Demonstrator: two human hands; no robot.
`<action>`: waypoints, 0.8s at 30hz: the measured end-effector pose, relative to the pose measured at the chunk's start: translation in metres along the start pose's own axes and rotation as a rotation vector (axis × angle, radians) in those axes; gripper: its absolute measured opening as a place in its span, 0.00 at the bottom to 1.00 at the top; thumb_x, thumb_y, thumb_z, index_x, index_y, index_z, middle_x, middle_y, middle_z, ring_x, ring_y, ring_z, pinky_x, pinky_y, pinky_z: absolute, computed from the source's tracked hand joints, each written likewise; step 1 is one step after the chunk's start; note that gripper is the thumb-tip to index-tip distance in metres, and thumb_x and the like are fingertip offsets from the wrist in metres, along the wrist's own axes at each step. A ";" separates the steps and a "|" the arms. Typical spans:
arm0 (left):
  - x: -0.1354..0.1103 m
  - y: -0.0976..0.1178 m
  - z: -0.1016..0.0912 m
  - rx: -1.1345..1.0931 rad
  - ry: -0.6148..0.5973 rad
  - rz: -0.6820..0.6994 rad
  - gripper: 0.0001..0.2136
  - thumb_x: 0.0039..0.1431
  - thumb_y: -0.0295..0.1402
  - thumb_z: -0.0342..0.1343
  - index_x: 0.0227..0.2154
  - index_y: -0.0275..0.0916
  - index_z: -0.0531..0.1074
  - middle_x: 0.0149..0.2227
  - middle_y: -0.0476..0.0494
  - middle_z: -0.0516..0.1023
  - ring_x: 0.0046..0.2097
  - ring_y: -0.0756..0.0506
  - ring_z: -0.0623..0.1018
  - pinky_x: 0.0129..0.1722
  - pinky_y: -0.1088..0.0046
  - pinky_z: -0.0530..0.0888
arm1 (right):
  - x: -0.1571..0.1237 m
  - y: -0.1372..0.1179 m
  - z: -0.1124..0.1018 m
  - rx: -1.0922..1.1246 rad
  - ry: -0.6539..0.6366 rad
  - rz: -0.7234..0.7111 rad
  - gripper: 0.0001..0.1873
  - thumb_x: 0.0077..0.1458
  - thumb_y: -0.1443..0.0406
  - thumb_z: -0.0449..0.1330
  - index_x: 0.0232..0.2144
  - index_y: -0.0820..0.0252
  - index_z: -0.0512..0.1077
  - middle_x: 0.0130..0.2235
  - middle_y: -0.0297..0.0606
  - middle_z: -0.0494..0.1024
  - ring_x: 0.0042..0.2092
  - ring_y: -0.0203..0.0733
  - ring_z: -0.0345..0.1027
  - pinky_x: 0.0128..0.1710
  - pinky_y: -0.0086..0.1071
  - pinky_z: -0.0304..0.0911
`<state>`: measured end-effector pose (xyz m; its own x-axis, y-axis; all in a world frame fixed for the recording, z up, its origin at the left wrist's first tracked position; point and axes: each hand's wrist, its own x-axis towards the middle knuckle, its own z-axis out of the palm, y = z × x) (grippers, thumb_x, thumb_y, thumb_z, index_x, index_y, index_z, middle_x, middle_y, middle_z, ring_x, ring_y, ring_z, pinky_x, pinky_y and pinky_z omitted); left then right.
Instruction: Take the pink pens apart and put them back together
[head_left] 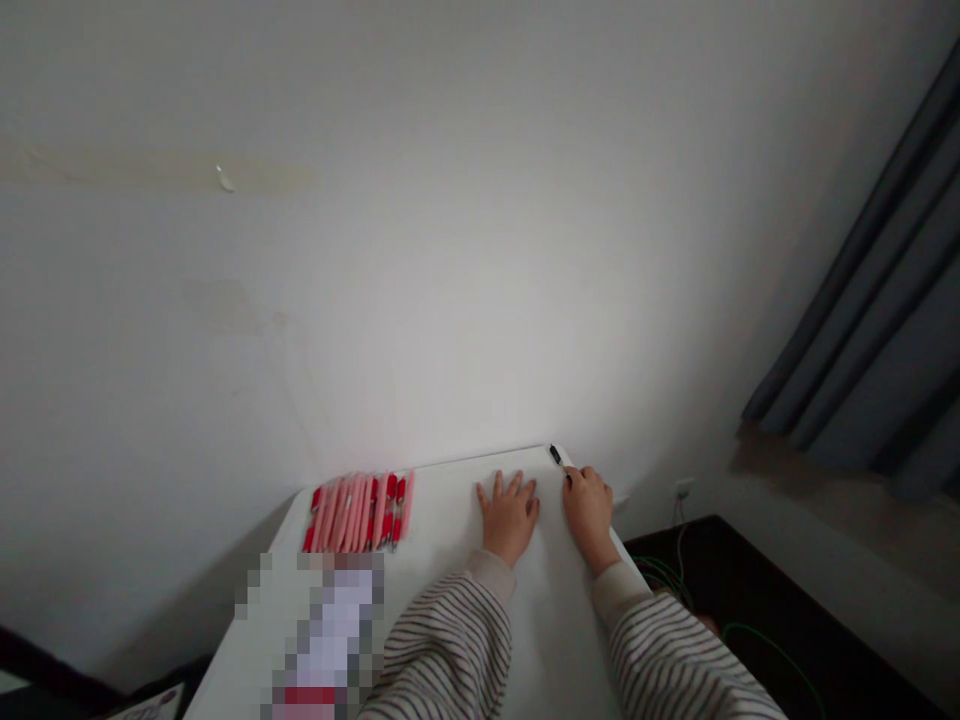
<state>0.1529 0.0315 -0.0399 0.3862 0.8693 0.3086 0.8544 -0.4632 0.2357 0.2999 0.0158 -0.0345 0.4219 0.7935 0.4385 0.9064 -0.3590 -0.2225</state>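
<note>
My left hand (509, 515) lies flat on the white table (442, 500), fingers spread, holding nothing. My right hand (589, 508) rests near the table's far right corner with its fingers curled. It grips a small dark pen-like object (556, 455) whose tip points to the corner. A row of several pink and red pens (360, 512) lies side by side at the table's far left, apart from both hands. Both arms wear striped sleeves.
The table stands against a white wall (450, 250). Grey curtains (877, 330) hang at the right. A wall socket (682, 488) and green cables (742, 635) sit by the dark floor at the right. A blurred patch covers something at the table's near left.
</note>
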 end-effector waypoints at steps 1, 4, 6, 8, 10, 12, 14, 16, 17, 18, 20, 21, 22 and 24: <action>0.001 0.000 0.000 0.003 0.002 0.000 0.20 0.63 0.46 0.35 0.56 0.60 0.60 0.62 0.55 0.61 0.65 0.36 0.52 0.60 0.35 0.45 | 0.000 -0.001 -0.001 -0.001 0.001 -0.001 0.15 0.60 0.67 0.49 0.46 0.57 0.71 0.40 0.42 0.73 0.44 0.43 0.65 0.41 0.34 0.50; 0.003 -0.002 0.002 0.006 0.011 -0.002 0.20 0.63 0.46 0.35 0.56 0.61 0.59 0.63 0.56 0.60 0.65 0.36 0.52 0.59 0.34 0.45 | 0.000 -0.002 -0.002 -0.004 0.004 -0.006 0.15 0.60 0.67 0.49 0.47 0.57 0.71 0.40 0.42 0.72 0.44 0.42 0.65 0.41 0.33 0.50; 0.005 -0.003 0.004 -0.001 0.022 -0.002 0.20 0.63 0.46 0.35 0.56 0.62 0.59 0.63 0.56 0.60 0.66 0.36 0.52 0.59 0.34 0.44 | 0.000 -0.003 -0.003 -0.008 0.013 -0.009 0.15 0.59 0.67 0.50 0.46 0.56 0.71 0.40 0.42 0.72 0.44 0.43 0.65 0.41 0.34 0.50; 0.007 -0.004 0.006 -0.010 0.033 -0.007 0.20 0.63 0.46 0.36 0.56 0.62 0.59 0.63 0.57 0.60 0.66 0.36 0.52 0.59 0.33 0.43 | -0.001 -0.003 -0.004 -0.013 0.022 -0.008 0.14 0.59 0.66 0.51 0.45 0.57 0.71 0.40 0.42 0.72 0.44 0.43 0.65 0.41 0.34 0.50; 0.009 -0.004 0.007 -0.014 0.039 -0.018 0.20 0.62 0.46 0.36 0.55 0.62 0.60 0.62 0.57 0.60 0.66 0.36 0.52 0.59 0.33 0.42 | -0.001 -0.003 -0.004 -0.020 0.024 0.000 0.13 0.59 0.66 0.51 0.44 0.57 0.72 0.39 0.42 0.72 0.43 0.44 0.65 0.41 0.34 0.49; 0.011 -0.005 0.009 -0.012 0.040 -0.033 0.19 0.62 0.46 0.36 0.55 0.62 0.60 0.62 0.58 0.61 0.66 0.36 0.52 0.59 0.32 0.41 | -0.002 -0.002 -0.004 -0.025 0.021 0.005 0.13 0.58 0.66 0.52 0.43 0.57 0.72 0.39 0.42 0.72 0.43 0.44 0.65 0.41 0.35 0.49; 0.012 -0.005 0.010 -0.007 0.040 -0.037 0.20 0.62 0.46 0.36 0.55 0.62 0.60 0.62 0.58 0.61 0.65 0.35 0.52 0.59 0.32 0.41 | -0.002 -0.002 -0.004 -0.029 0.021 0.001 0.13 0.58 0.67 0.52 0.43 0.57 0.72 0.39 0.41 0.72 0.43 0.44 0.65 0.41 0.35 0.49; 0.014 -0.006 0.011 0.004 0.040 -0.040 0.20 0.62 0.46 0.35 0.56 0.63 0.59 0.63 0.58 0.60 0.66 0.35 0.52 0.59 0.32 0.42 | -0.002 -0.001 -0.004 -0.030 0.023 -0.004 0.13 0.57 0.68 0.52 0.44 0.57 0.71 0.39 0.41 0.72 0.43 0.44 0.65 0.41 0.35 0.49; 0.015 -0.006 0.011 0.009 0.037 -0.041 0.20 0.62 0.46 0.35 0.56 0.63 0.58 0.63 0.58 0.60 0.66 0.36 0.51 0.58 0.32 0.42 | -0.002 -0.001 -0.003 -0.031 0.023 -0.004 0.13 0.57 0.68 0.52 0.44 0.57 0.71 0.39 0.41 0.72 0.43 0.44 0.65 0.41 0.35 0.49; 0.015 -0.006 0.011 0.013 0.031 -0.043 0.20 0.63 0.46 0.34 0.56 0.64 0.58 0.63 0.58 0.59 0.66 0.36 0.51 0.58 0.32 0.42 | -0.002 -0.001 -0.003 -0.031 0.024 -0.002 0.13 0.57 0.68 0.52 0.44 0.57 0.71 0.39 0.41 0.72 0.43 0.44 0.65 0.41 0.35 0.49; 0.017 -0.007 0.010 0.017 0.020 -0.052 0.20 0.63 0.46 0.34 0.56 0.64 0.57 0.63 0.57 0.59 0.66 0.35 0.51 0.58 0.32 0.42 | -0.002 0.000 -0.002 -0.030 0.026 0.001 0.13 0.57 0.68 0.52 0.44 0.57 0.71 0.39 0.41 0.72 0.43 0.44 0.65 0.41 0.35 0.48; 0.018 -0.007 0.010 0.017 0.017 -0.058 0.20 0.63 0.46 0.34 0.56 0.65 0.57 0.63 0.57 0.59 0.66 0.35 0.50 0.58 0.32 0.41 | -0.002 0.000 -0.002 -0.029 0.024 0.003 0.13 0.57 0.68 0.52 0.44 0.57 0.71 0.39 0.41 0.73 0.43 0.44 0.65 0.41 0.35 0.48; 0.018 -0.008 0.010 0.016 0.014 -0.063 0.20 0.63 0.45 0.34 0.56 0.65 0.57 0.63 0.57 0.59 0.66 0.35 0.50 0.58 0.31 0.41 | -0.002 0.000 -0.001 -0.028 0.022 0.006 0.14 0.57 0.68 0.52 0.44 0.57 0.71 0.39 0.41 0.73 0.43 0.44 0.65 0.41 0.35 0.48; 0.019 -0.008 0.009 0.016 0.015 -0.070 0.20 0.63 0.45 0.34 0.56 0.65 0.57 0.63 0.57 0.59 0.66 0.35 0.50 0.57 0.30 0.40 | -0.003 0.001 0.000 -0.025 0.019 0.008 0.14 0.57 0.68 0.52 0.44 0.57 0.71 0.39 0.40 0.73 0.43 0.43 0.65 0.41 0.35 0.48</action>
<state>0.1567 0.0532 -0.0446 0.3205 0.8965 0.3059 0.8846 -0.3987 0.2419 0.2993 0.0134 -0.0358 0.4294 0.7812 0.4531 0.9030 -0.3776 -0.2048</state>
